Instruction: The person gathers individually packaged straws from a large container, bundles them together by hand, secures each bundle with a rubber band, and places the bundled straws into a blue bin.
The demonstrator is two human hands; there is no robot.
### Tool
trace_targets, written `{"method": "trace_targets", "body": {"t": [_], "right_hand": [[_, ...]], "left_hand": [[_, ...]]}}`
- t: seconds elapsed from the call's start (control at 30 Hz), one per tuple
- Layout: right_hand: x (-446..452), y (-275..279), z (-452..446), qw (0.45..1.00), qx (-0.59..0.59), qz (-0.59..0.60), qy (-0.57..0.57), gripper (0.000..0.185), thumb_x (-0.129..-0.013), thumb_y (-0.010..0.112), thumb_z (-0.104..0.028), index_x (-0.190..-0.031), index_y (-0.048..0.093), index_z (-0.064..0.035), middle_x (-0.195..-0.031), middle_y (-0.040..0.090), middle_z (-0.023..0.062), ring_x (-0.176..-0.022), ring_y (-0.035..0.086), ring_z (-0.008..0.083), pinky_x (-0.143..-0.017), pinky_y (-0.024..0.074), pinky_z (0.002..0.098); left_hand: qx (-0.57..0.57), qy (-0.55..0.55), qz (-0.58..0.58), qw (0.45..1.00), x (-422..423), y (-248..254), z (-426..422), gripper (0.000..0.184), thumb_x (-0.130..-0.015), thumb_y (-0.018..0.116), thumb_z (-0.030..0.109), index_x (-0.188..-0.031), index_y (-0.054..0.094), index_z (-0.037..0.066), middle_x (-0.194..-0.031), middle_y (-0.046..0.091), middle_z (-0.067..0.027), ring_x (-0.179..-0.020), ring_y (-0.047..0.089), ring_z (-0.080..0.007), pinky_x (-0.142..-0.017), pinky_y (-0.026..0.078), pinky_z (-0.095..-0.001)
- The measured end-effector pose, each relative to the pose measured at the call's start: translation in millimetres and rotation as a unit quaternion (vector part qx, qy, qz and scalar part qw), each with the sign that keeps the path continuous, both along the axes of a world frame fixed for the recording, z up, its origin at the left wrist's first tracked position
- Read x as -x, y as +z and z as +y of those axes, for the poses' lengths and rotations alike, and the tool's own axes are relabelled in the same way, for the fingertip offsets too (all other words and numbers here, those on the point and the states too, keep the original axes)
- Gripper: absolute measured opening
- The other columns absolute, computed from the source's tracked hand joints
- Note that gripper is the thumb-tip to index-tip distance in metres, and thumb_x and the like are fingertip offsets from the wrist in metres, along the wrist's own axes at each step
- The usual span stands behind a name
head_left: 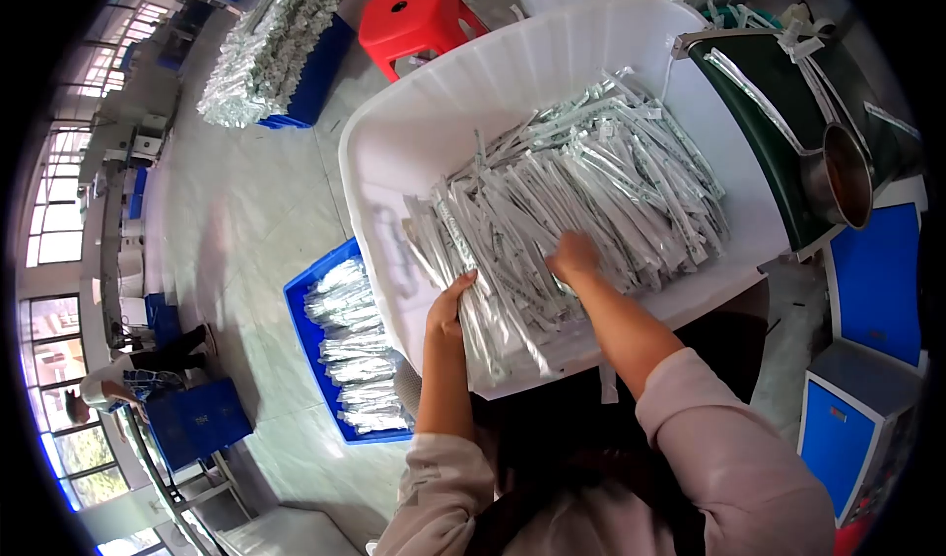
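Long thin silver-and-white wrapped packets (552, 192) lie heaped in a large white plastic tub (434, 113) in front of me. At the tub's near left side, my left hand (451, 305) is closed round the edge of a bunch of these packets (483, 334), its thumb on top and the other fingers mostly hidden. My right hand (576, 258) is in the middle of the heap, fingers curled down among the packets. What it grips, if anything, is hidden.
Left of the tub, a blue crate (296, 305) holds bundled packets. Another blue crate (325, 73) is piled high, beside a red stool (414, 14). A green belt (749, 93) with a metal cup (838, 177) adjoins the tub's right. A person (108, 384) stands far left.
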State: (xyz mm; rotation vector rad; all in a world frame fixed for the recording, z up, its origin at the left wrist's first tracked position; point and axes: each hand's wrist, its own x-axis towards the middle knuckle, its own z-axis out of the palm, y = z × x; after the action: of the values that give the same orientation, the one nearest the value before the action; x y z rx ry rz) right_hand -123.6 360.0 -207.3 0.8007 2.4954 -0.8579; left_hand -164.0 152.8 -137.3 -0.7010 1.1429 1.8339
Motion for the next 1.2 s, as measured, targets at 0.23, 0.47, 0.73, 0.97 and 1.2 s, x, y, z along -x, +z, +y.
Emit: {"method": "trace_targets", "body": {"t": [0.23, 0.47, 0.73, 0.97, 1.2], "right_hand": [[16, 183, -22, 0.67, 0.703, 0.236, 0.026, 0.083, -0.064, 0.075, -0.034, -0.126, 0.03, -0.0026, -0.113, 0.047, 0.0138, -0.103, 0.049, 0.0223, -0.084, 0.0441, 0.0355], [-12, 185, -5, 0.573, 0.798, 0.184, -0.022, 0.072, -0.065, 0.072, -0.019, -0.124, 0.033, -0.0036, -0.096, 0.055, 0.0123, -0.085, 0.059, 0.0207, -0.074, 0.0511, 0.0337], [-24, 214, -14, 0.608, 0.74, 0.283, 0.05, 0.058, -0.068, 0.065, -0.006, -0.122, 0.044, -0.0077, -0.098, 0.057, 0.0085, -0.084, 0.058, 0.0166, -0.073, 0.0493, 0.0302], [-40, 220, -9, 0.708, 0.508, 0.453, 0.188, 0.051, -0.063, 0.074, -0.02, -0.108, 0.054, -0.0034, -0.102, 0.058, 0.0077, -0.085, 0.058, 0.0175, -0.077, 0.0448, 0.0274], [-78, 201, -7, 0.813, 0.468, 0.288, 0.192, 0.026, -0.067, 0.069, -0.021, -0.086, 0.064, -0.0043, -0.077, 0.063, 0.0047, -0.076, 0.057, 0.0137, -0.071, 0.0446, 0.0268]], "left_hand": [[-0.078, -0.105, 0.224, 0.966, -72, 86, 17, 0.049, -0.062, 0.07, 0.013, -0.103, 0.05, -0.004, -0.087, 0.059, -0.0125, -0.074, 0.061, -0.0231, -0.065, 0.053, -0.0345], [-0.143, -0.155, 0.197, 0.957, -122, 96, 25, 0.051, -0.062, 0.073, 0.01, -0.106, 0.05, -0.002, -0.087, 0.059, -0.0092, -0.077, 0.061, -0.0208, -0.067, 0.052, -0.0335], [-0.423, -0.148, 0.059, 0.892, -165, 86, 16, 0.089, -0.055, 0.075, 0.016, -0.129, 0.029, -0.003, -0.123, 0.041, -0.0214, -0.116, 0.04, -0.035, -0.094, 0.036, -0.0464], [-0.358, -0.166, 0.111, 0.912, -168, 83, 30, 0.072, -0.054, 0.073, 0.019, -0.115, 0.042, -0.004, -0.095, 0.056, -0.0193, -0.089, 0.057, -0.0331, -0.082, 0.046, -0.043], [-0.35, -0.143, 0.17, 0.91, -156, 87, 36, 0.079, -0.053, 0.076, 0.03, -0.115, 0.043, -0.005, -0.107, 0.053, -0.0227, -0.094, 0.056, -0.0318, -0.081, 0.047, -0.0418]]}}
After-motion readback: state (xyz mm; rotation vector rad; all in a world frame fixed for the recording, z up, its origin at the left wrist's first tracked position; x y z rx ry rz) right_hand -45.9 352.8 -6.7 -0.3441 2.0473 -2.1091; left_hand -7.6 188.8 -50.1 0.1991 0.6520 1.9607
